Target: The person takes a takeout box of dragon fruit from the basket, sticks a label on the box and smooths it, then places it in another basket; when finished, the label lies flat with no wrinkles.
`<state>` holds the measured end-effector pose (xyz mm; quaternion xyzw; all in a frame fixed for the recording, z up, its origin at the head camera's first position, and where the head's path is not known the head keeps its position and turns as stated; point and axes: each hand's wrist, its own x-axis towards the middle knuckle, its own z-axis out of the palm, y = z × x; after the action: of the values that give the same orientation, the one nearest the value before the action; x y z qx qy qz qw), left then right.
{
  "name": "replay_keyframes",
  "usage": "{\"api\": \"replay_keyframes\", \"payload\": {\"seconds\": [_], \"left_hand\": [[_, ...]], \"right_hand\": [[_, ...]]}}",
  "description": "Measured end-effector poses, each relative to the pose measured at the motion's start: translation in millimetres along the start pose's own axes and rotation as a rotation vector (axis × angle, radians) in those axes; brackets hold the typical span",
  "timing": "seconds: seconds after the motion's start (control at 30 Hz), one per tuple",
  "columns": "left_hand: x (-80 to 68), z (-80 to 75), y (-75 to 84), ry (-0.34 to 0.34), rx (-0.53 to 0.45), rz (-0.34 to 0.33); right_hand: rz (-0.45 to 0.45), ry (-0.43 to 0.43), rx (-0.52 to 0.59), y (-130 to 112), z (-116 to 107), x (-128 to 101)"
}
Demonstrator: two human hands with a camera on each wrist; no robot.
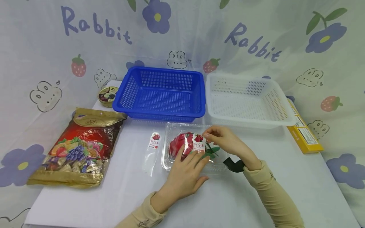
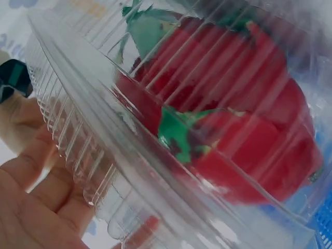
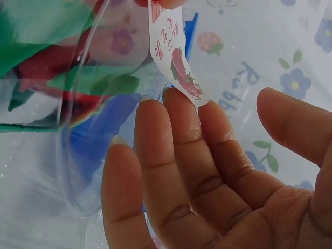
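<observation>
A clear plastic container (image 1: 164, 155) sits on the white table (image 1: 94, 205) in front of the person, with red fruit (image 1: 177, 144) and green leaves (image 1: 215, 149) visible through its lid. The left hand (image 1: 183, 177) lies palm down over the front of the lid, fingers spread and unclenched; the left wrist view shows fingers beside the ribbed side of the container. A white printed label (image 1: 198, 146), bearing a picture of red fruit, is over the lid between the two hands. The right hand (image 1: 225, 139) reaches in from the right with fingers relaxed; in the right wrist view the label's end touches its fingertips while the thumb stands apart, so nothing is clenched there. A black strap (image 1: 235, 164) shows at the right wrist, and both sleeves are beige. Just left of the container, a second label (image 1: 155, 141) lies on the table with clear film (image 1: 151, 163) trailing toward the person. Farther left is a red and gold candy bag (image 1: 80, 152), with a round tin (image 1: 107, 96) behind it. A blue basket (image 1: 159, 115) and a white basket (image 1: 245, 118) stand side by side behind the container, and a yellow box (image 1: 309, 141) lies to the right of the white one.
</observation>
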<state>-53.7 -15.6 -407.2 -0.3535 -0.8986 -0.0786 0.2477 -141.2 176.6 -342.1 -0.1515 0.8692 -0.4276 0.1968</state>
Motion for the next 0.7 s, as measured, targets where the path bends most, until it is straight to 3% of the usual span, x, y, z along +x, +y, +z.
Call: {"api": "replay_keyframes", "payload": {"seconds": [0.2,0.43,0.7], "left_hand": [[-2.8,-1.2,1.3,0.015,0.012,-0.093],[-3.5,3.0,-2.5,-0.033,0.060,-0.228],[4.4,8.5,-19.3,-0.062,0.054,-0.284]], "right_hand": [[-0.004,0.002,0.015,0,2,-3],[-0.067,0.018,-0.058,1,9,-11],[-0.128,0.043,-0.118,0,18,-22]]}}
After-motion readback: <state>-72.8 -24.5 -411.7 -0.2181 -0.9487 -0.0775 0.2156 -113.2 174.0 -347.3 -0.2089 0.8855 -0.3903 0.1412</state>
